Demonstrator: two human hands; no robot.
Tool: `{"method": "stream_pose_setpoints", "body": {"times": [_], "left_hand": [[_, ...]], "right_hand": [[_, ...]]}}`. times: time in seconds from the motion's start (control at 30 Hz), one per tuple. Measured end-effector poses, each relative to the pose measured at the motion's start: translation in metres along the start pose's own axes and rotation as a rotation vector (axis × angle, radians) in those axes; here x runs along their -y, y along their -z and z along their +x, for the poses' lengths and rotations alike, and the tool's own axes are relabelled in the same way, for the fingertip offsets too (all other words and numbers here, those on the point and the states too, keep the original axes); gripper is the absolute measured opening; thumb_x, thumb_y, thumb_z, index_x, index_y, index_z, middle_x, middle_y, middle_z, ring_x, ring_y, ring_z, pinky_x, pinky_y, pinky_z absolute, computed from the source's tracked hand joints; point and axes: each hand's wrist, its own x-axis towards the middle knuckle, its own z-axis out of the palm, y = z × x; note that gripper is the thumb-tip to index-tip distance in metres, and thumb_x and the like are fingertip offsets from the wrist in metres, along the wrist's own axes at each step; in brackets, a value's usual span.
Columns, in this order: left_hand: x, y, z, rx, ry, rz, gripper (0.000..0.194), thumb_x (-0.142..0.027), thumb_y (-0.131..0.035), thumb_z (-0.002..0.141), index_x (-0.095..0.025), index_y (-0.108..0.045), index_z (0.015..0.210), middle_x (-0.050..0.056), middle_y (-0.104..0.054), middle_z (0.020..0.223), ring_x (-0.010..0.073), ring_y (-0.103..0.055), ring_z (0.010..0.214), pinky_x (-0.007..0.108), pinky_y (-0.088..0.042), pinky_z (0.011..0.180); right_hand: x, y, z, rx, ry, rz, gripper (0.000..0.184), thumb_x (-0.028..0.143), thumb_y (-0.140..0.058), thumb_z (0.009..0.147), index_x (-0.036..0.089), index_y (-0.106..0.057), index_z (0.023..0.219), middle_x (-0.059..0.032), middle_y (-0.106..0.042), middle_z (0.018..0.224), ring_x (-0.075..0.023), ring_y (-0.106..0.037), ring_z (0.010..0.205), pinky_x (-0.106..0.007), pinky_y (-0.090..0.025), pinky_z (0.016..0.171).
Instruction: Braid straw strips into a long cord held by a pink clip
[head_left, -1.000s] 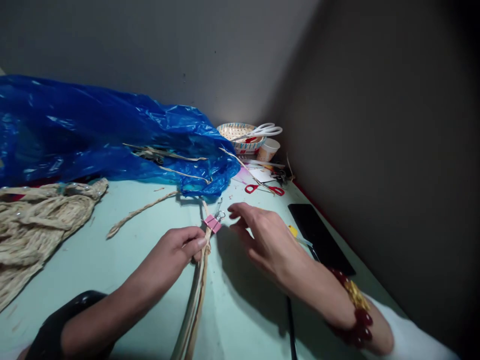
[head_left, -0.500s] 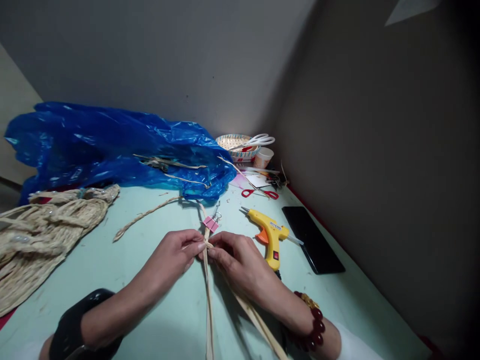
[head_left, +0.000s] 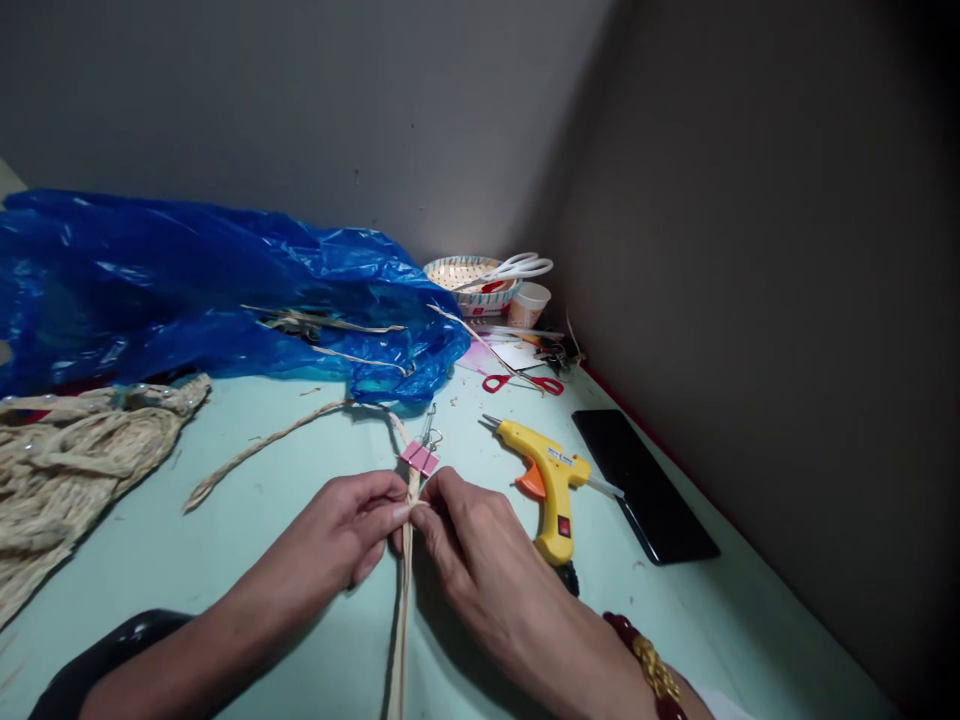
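Pale raffia-like strands (head_left: 401, 620) run from the near edge of the view up to a pink binder clip (head_left: 420, 459). Just below the clip, my left hand (head_left: 360, 525) pinches the strands from the left side. Opposite it, my right hand (head_left: 476, 545) is closed on them too, thumb and forefinger meeting the left fingertips. Past the clip a thin braided cord (head_left: 277, 437) curves away to the left on the table. My fingertips partly cover where the strands cross.
A yellow glue gun (head_left: 553, 490) and a black phone-like slab (head_left: 641, 487) lie to the right. Behind are red-handled scissors (head_left: 523, 383), a basket (head_left: 469, 270), a paper cup (head_left: 529, 305) and a blue plastic bag (head_left: 187, 290). A woven straw piece (head_left: 97, 460) sits at left.
The camera view has shifted a little. Both hands keep their pinch below the clip. The strands that trailed under my right forearm now hang together with the others in the middle.
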Motion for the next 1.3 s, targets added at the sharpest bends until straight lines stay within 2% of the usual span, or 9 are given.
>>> {"method": "stream_pose_setpoints", "body": {"times": [0.1, 0.27, 0.4, 0.53, 0.7, 0.77, 0.87, 1.03, 1.3], "left_hand": [[0.002, 0.0, 0.001, -0.02, -0.039, 0.105, 0.023, -0.036, -0.052, 0.085, -0.019, -0.055, 0.07, -0.007, -0.05, 0.057, 0.0083, -0.037, 0.046, 0.022, -0.026, 0.046], [-0.002, -0.007, -0.001, -0.126, -0.068, 0.297, 0.026, -0.034, -0.047, 0.086, -0.019, -0.059, 0.069, -0.005, -0.051, 0.057, 0.0144, -0.049, 0.058, 0.026, -0.034, 0.057], [-0.001, -0.016, -0.003, -0.201, -0.092, 0.229, 0.022, -0.028, -0.05, 0.082, -0.019, -0.057, 0.064, -0.005, -0.053, 0.056, 0.0131, -0.048, 0.054, 0.025, -0.035, 0.055], [0.005, -0.02, -0.004, -0.19, -0.091, 0.068, 0.018, -0.024, -0.051, 0.081, -0.019, -0.056, 0.064, -0.008, -0.048, 0.042, 0.0106, -0.044, 0.041, 0.023, -0.034, 0.049], [0.007, -0.018, -0.002, -0.164, -0.1, 0.0, 0.02, -0.032, -0.053, 0.083, -0.018, -0.058, 0.069, -0.007, -0.052, 0.045, 0.0082, -0.041, 0.032, 0.02, -0.026, 0.038], [0.006, -0.017, -0.003, -0.157, -0.107, -0.012, 0.021, -0.033, -0.054, 0.082, -0.018, -0.058, 0.069, -0.006, -0.054, 0.046, 0.009, -0.046, 0.033, 0.02, -0.031, 0.04], [0.004, -0.016, -0.004, -0.14, -0.113, -0.032, 0.022, -0.035, -0.055, 0.082, -0.017, -0.057, 0.068, -0.005, -0.057, 0.05, 0.0109, -0.054, 0.038, 0.021, -0.039, 0.044], [0.005, -0.014, -0.003, -0.075, -0.093, -0.072, 0.028, -0.04, -0.054, 0.081, -0.015, -0.059, 0.069, -0.001, -0.062, 0.054, 0.0096, -0.052, 0.035, 0.02, -0.038, 0.038], [0.013, -0.014, 0.002, -0.052, -0.096, -0.087, 0.023, -0.038, -0.05, 0.081, -0.017, -0.057, 0.074, 0.0, -0.061, 0.05, 0.0097, -0.05, 0.033, 0.017, -0.033, 0.031]], "right_hand": [[-0.002, -0.002, 0.003, -0.016, 0.002, -0.035, 0.016, 0.023, -0.04, 0.098, 0.021, -0.044, 0.082, 0.0015, -0.054, 0.072, -0.0114, -0.043, 0.059, -0.024, -0.03, 0.055], [-0.003, -0.001, 0.0, -0.004, -0.036, -0.148, 0.019, 0.024, -0.041, 0.096, 0.02, -0.041, 0.077, 0.0024, -0.048, 0.062, -0.0105, -0.036, 0.052, -0.025, -0.024, 0.05], [0.003, -0.002, -0.004, -0.021, -0.034, -0.16, 0.019, 0.023, -0.042, 0.094, 0.021, -0.039, 0.075, 0.0029, -0.047, 0.059, -0.0098, -0.034, 0.048, -0.025, -0.021, 0.047], [0.004, -0.009, -0.007, -0.018, 0.013, -0.204, 0.012, 0.017, -0.043, 0.091, 0.02, -0.042, 0.079, 0.001, -0.052, 0.064, -0.0107, -0.037, 0.049, -0.026, -0.023, 0.048], [0.001, -0.02, -0.012, -0.031, 0.179, -0.476, 0.012, 0.011, -0.039, 0.088, 0.017, -0.049, 0.09, -0.0056, -0.059, 0.076, -0.0167, -0.047, 0.058, -0.03, -0.023, 0.053], [0.002, -0.021, -0.013, -0.023, 0.187, -0.543, 0.014, 0.009, -0.042, 0.084, 0.016, -0.05, 0.092, -0.0063, -0.06, 0.078, -0.0179, -0.048, 0.059, -0.03, -0.021, 0.054], [0.003, -0.018, -0.013, -0.015, 0.13, -0.494, 0.01, 0.011, -0.045, 0.083, 0.017, -0.05, 0.09, -0.0039, -0.059, 0.074, -0.0163, -0.045, 0.056, -0.029, -0.021, 0.053], [0.002, -0.005, -0.01, -0.081, 0.07, -0.333, 0.012, 0.02, -0.043, 0.092, 0.02, -0.045, 0.08, 0.0023, -0.052, 0.064, -0.0116, -0.037, 0.051, -0.026, -0.023, 0.053], [-0.012, -0.004, -0.002, -0.073, 0.048, -0.112, 0.022, 0.032, -0.048, 0.097, 0.02, -0.047, 0.079, 0.0009, -0.056, 0.072, -0.0137, -0.049, 0.066, -0.023, -0.032, 0.059]]}}
